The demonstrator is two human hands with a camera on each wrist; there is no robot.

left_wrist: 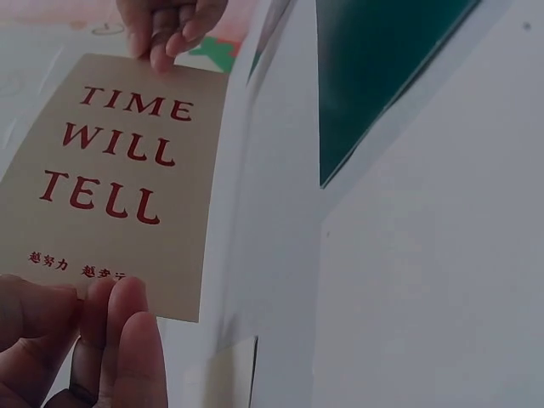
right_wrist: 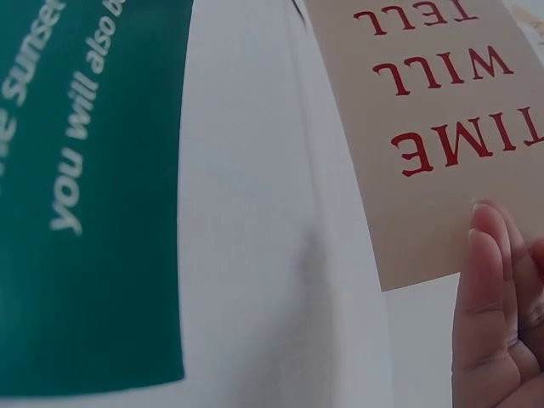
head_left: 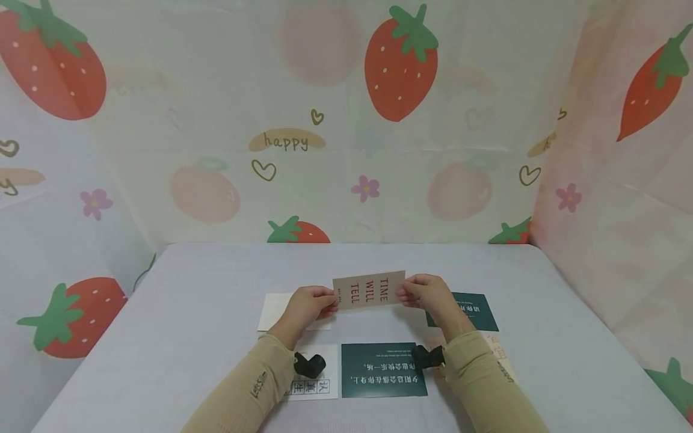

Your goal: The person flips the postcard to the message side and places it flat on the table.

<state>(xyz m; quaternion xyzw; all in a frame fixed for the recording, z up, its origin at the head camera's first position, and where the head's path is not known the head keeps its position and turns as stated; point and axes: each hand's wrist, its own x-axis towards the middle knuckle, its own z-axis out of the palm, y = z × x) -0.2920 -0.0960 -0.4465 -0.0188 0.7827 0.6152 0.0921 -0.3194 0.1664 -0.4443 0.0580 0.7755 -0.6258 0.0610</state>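
A tan postcard (head_left: 370,290) with large red lettering is held up above the table, lettered side toward the head camera. My left hand (head_left: 308,304) pinches one short end, and my right hand (head_left: 433,299) pinches the opposite end. In the left wrist view the left fingertips (left_wrist: 136,340) lie over the small red characters at the card's bottom edge. The right wrist view has the right fingers (right_wrist: 484,272) at the edge beside the top line of lettering. How the right thumb sits is mostly hidden there.
On the white table (head_left: 216,270) lie a blank cream card (head_left: 272,311), a white card (head_left: 323,361) with boxed black characters, a dark green card (head_left: 373,361) with white writing, another green card (head_left: 479,310), and a pale card (head_left: 500,352) partly behind the right sleeve. Strawberry-print cloth (head_left: 346,198) surrounds the table.
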